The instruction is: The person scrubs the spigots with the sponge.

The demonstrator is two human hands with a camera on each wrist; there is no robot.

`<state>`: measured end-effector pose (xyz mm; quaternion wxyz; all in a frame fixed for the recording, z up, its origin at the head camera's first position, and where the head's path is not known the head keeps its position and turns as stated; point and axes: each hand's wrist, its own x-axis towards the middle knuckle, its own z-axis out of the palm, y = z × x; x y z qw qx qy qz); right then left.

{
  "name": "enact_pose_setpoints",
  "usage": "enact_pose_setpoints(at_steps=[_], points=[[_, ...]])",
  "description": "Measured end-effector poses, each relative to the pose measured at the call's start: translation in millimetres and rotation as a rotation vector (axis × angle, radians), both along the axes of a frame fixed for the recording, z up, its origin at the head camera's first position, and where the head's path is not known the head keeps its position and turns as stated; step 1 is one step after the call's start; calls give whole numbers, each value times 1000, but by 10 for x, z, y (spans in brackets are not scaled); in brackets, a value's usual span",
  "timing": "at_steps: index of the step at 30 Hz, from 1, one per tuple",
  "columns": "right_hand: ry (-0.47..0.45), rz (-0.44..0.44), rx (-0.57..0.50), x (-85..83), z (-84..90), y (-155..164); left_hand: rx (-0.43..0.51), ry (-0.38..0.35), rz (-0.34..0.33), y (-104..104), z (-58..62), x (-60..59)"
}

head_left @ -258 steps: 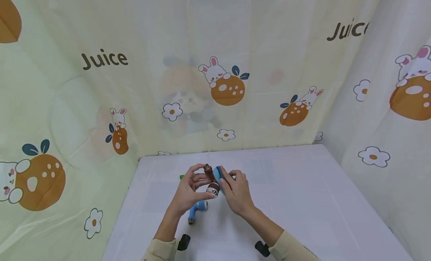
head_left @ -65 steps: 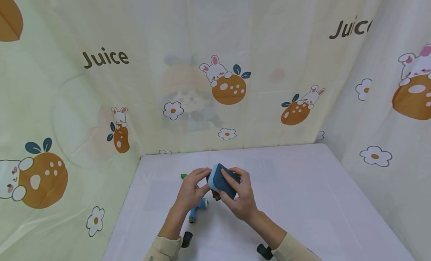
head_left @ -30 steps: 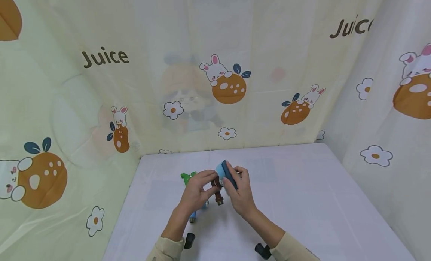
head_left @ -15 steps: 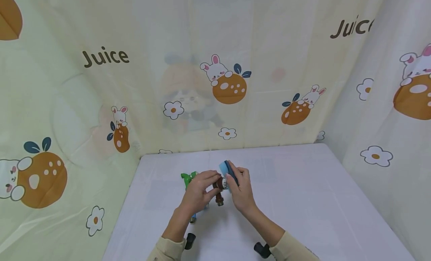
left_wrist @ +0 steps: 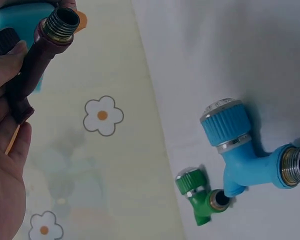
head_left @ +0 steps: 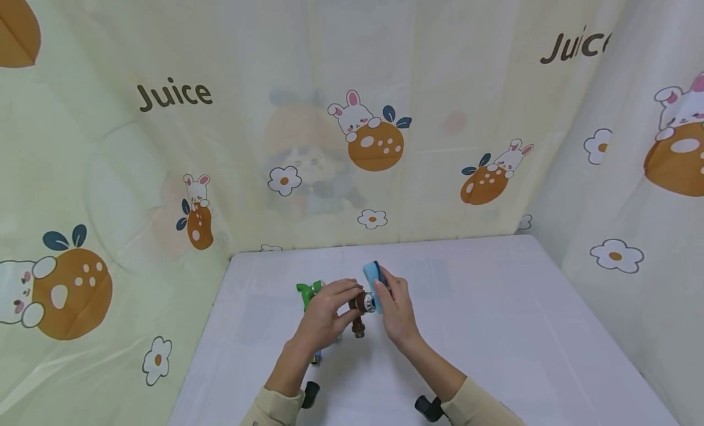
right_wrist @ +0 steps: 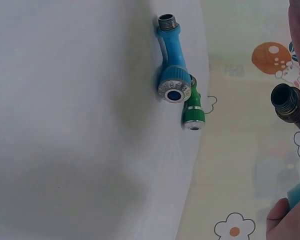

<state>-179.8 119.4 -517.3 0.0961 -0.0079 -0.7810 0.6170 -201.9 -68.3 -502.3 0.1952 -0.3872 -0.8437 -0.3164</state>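
My left hand (head_left: pixel 321 314) grips a dark brown tap (head_left: pixel 359 326) by its knob, above the table. The tap's threaded end points down, and its silver knob face turns right. In the left wrist view, the brown tap (left_wrist: pixel 32 70) shows its open screw thread. My right hand (head_left: pixel 397 310) pinches a two-tone blue sponge (head_left: pixel 371 274) on edge, its light side close to the knob face. Whether sponge and knob touch, I cannot tell. A blue tap (left_wrist: pixel 237 145) lies on the table below, partly hidden by my left hand in the head view.
Beside the blue tap lies a smaller green tap (left_wrist: pixel 194 192), towards the table's back left. A white cloth covers the table (head_left: pixel 484 328). A patterned curtain (head_left: pixel 429 187) hangs behind and at both sides. Black wrist cameras (head_left: pixel 310 394) sit by both cuffs.
The brown tap's threaded end pointed up at first and now points down. The sponge has turned from broad side to narrow edge and shifted slightly right, baring the knob's silver face.
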Motion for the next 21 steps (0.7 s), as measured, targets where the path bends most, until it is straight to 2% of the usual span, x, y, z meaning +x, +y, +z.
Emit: enact_pose_setpoints(at_steps=[3, 6, 10, 15, 18, 21], points=[[36, -11, -12, 16, -23, 19, 12, -53, 11, -18, -34, -9], [122, -22, 2, 38, -64, 32, 33, -107, 49, -44, -67, -31], [311, -15, 103, 79, -135, 44, 115, -194, 97, -90, -108, -66], [572, 18, 278, 134, -219, 59, 300, -361, 102, -142, -127, -108], [627, 32, 314, 154, -247, 65, 399, -401, 129, -160, -106, -120], [623, 55, 320, 165, -257, 67, 453, -392, 151, -167, -72, -122]])
